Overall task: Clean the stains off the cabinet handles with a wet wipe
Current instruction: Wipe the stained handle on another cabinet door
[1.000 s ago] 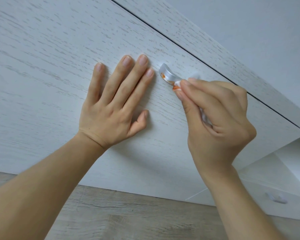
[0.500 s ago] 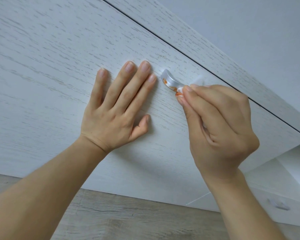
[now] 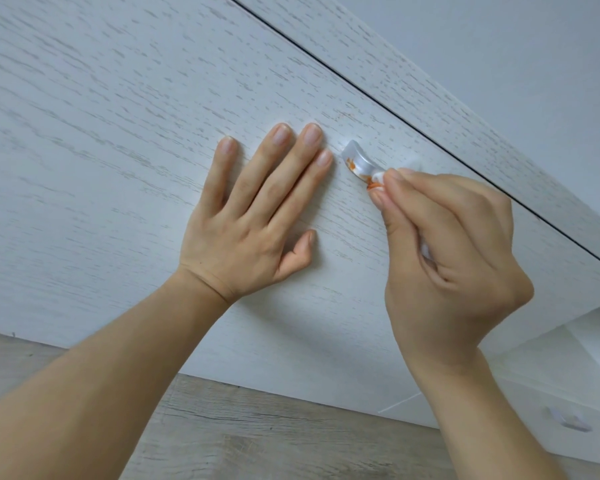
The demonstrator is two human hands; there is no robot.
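A small silver cabinet handle (image 3: 355,160) sticks out of the white wood-grain cabinet door (image 3: 118,133), with orange stains along its lower edge. My right hand (image 3: 444,244) pinches a white wet wipe (image 3: 378,176) between thumb and fingers and presses it on the handle's right end; orange shows on the wipe. Most of the wipe is hidden inside the fist. My left hand (image 3: 257,209) lies flat on the door just left of the handle, fingers straight and spread.
A dark gap (image 3: 430,98) separates this door from the neighbouring panel. Another silver handle (image 3: 568,422) sits on a lower cabinet front at the bottom right. Grey wood flooring (image 3: 257,438) runs below.
My right hand with the wipe has slid a little along the handle toward its right end. The left hand stays flat on the door.
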